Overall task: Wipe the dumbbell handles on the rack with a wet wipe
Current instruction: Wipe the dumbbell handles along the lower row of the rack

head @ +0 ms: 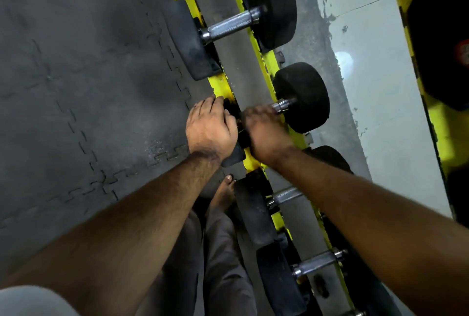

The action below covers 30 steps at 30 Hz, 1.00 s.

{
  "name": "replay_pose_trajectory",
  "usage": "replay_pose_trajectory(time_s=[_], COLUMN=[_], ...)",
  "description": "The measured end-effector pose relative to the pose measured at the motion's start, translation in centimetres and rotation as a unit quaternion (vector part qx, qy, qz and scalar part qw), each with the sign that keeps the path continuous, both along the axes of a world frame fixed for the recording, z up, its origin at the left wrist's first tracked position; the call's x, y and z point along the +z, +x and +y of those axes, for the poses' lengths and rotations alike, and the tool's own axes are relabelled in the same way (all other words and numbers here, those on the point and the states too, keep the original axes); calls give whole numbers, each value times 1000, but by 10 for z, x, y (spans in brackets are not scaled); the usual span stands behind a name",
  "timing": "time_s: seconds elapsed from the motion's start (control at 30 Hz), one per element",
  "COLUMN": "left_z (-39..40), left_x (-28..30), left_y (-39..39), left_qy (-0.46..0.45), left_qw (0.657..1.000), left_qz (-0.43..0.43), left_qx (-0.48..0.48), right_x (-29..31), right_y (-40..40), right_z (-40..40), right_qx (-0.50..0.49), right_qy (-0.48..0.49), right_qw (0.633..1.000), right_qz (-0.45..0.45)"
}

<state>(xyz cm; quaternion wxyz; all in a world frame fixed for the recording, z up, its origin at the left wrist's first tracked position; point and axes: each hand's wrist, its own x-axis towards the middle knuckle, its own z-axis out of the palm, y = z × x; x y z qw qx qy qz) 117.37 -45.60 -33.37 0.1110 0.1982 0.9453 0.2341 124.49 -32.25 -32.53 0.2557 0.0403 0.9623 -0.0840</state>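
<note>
Two hands on one dumbbell, the second down the yellow rack [220, 87]. Its handle [280, 107] runs crosswise between the rack's two rails, long axis from lower left to upper right; only the short chrome end by the far black head [303, 96] shows, the rest lies under the right hand [264, 129]. That hand sits directly over the bar, fingers curled down round it, blurred; wet wipe not visible, presumably trapped beneath the palm, cannot confirm. Left hand [212, 129] rests on the near head of the same dumbbell at the front rail, knuckles up, fingers bent over the top edge, seemingly steadying it. Both forearms reach in from below, the right crossing over the rack, the left staying on the floor-mat side. Right hand is the one on the handle, so any stroke would run along that diagonal axis toward the exposed end. Neighbouring handles: one bare above [229, 25], two more below [285, 195] [317, 262], none touched. Judgement: wiping under way on this bar; lower ones probably remain.
</note>
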Motion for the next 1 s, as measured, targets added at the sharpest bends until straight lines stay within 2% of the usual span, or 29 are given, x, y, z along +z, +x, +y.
replay_pose_trajectory(time_s=[0.1,0.2,0.27,0.37,0.4,0.47,0.53,0.6,0.7,0.8,0.87,0.93,1.0], left_z=[1,1,0,1,1,0,0,0,0,0,0,0,-1], left_x=[-1,-3,-2,-3,-3,-5,-6,-4,-3,-4,-4,-4,-5], left_y=[0,-1,-1,-2,-2,-1,-2,-2,-2,-2,-3,-3,-3], left_qy=[6,12,9,7,8,10,10,6,5,2,1,3,6], left_qw=[1000,1000,1000,1000,1000,1000,1000,1000,1000,1000,1000,1000,1000], left_qz=[5,5,4,2,2,4,1,0,-1,-6,-6,-3,1], left_qx=[4,6,3,-2,-3,-2,-3,-5,-10,-13,-11,-14,-16], right_x=[0,10,11,1,0,-1,2,1,-1,2,0,-3,-2], right_y=[0,7,15,26,27,31,35,35,39,39,36,38,44], right_z=[-3,27,11,-18,-11,12,15,-9,-13,2,-7,-7,7], right_qx=[56,4,-20,34,41,12,-72,-102,-69,-149,-179,-141,-126], right_qy=[-70,-8,32,-26,-19,42,89,72,39,66,34,-7,1], right_qw=[996,1000,999,999,998,999,993,992,996,986,983,989,990], right_qz=[7,14,7,22,31,22,24,33,36,20,30,49,55])
